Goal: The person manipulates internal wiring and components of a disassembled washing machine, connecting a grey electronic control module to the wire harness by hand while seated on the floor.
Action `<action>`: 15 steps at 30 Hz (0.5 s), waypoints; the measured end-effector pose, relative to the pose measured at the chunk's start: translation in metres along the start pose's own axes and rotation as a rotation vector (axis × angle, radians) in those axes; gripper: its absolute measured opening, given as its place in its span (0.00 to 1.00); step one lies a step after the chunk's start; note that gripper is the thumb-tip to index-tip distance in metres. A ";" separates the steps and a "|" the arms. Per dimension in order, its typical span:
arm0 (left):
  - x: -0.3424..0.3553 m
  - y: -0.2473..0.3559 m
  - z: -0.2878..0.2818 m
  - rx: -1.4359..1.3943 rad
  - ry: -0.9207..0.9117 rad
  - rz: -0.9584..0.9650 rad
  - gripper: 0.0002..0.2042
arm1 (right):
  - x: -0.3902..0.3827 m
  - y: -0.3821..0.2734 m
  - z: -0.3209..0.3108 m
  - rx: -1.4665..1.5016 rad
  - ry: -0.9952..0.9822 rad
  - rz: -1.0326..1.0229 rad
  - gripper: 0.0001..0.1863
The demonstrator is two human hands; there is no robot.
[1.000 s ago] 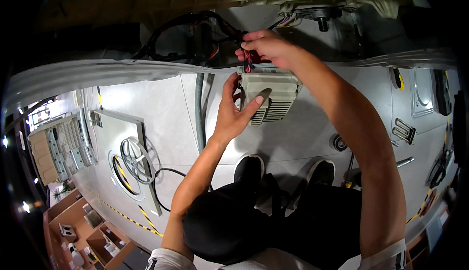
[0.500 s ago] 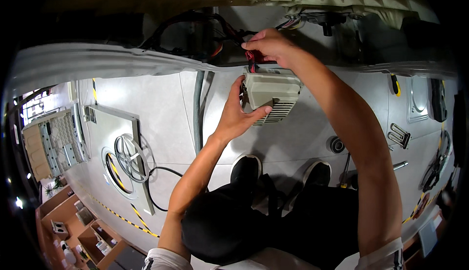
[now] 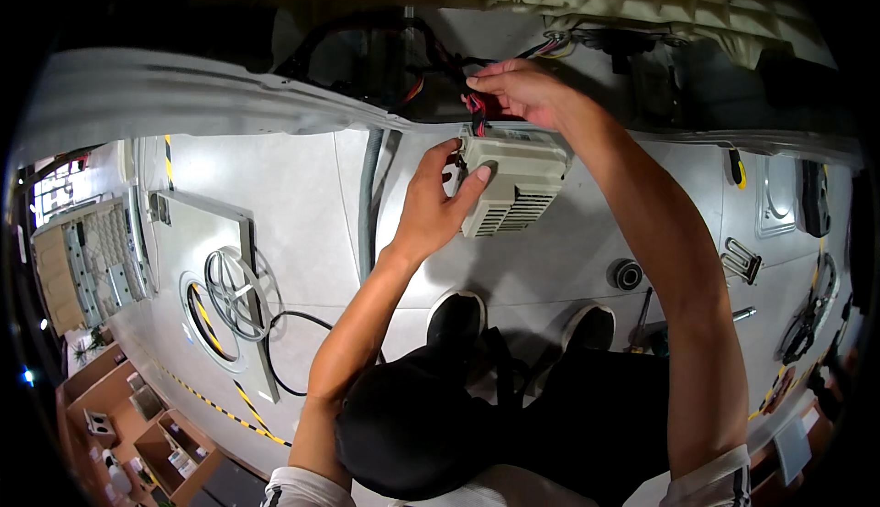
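Note:
A pale grey plastic control box (image 3: pixel 515 172) with slotted vents hangs just below the edge of a large appliance cabinet. My left hand (image 3: pixel 433 197) grips its left end, thumb across the front and fingers on the side. Red and black wires (image 3: pixel 476 111) run from the top of the box up into the cabinet. Around this wire bundle, inside the opening, the fingers of my right hand (image 3: pixel 521 93) are closed; the palm side is partly hidden. A darker wiring harness (image 3: pixel 431 44) curves behind.
The cabinet's metal edge (image 3: pixel 275 108) crosses the view. A grey hose (image 3: pixel 369 195) hangs left of the box. On the floor lie a front panel (image 3: pixel 206 232) with a round opening, a bearing-like ring (image 3: pixel 627 274), a heating element (image 3: pixel 741 261) and a yellow-black tool (image 3: pixel 738 170).
The box has tilted, so more of its vented face shows. My left thumb has shifted up onto its front. My right hand has moved slightly right and down along the wires.

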State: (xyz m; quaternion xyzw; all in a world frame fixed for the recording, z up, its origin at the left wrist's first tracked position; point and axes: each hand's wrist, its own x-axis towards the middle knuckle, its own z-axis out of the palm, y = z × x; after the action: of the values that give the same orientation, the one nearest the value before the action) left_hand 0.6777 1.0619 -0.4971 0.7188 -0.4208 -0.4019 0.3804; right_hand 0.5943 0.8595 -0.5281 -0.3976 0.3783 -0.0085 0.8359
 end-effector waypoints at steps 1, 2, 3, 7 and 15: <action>0.002 0.002 -0.002 0.013 -0.001 0.004 0.29 | 0.001 0.002 -0.002 0.003 -0.008 -0.003 0.13; 0.003 0.003 -0.003 0.026 -0.003 0.008 0.28 | 0.001 0.002 -0.005 0.006 -0.016 -0.007 0.12; 0.003 0.004 -0.004 0.040 -0.003 0.009 0.26 | 0.000 0.001 -0.005 0.033 -0.050 -0.003 0.11; 0.003 0.022 -0.010 0.429 0.078 0.162 0.18 | -0.001 0.000 -0.003 0.136 -0.139 0.004 0.07; 0.023 0.060 -0.016 0.477 0.154 0.447 0.09 | 0.010 0.008 -0.007 0.153 -0.026 -0.034 0.07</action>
State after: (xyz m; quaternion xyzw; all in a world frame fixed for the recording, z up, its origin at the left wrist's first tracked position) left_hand 0.6816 1.0227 -0.4438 0.7057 -0.6205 -0.1431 0.3107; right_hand 0.5945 0.8576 -0.5422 -0.3388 0.3589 -0.0462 0.8685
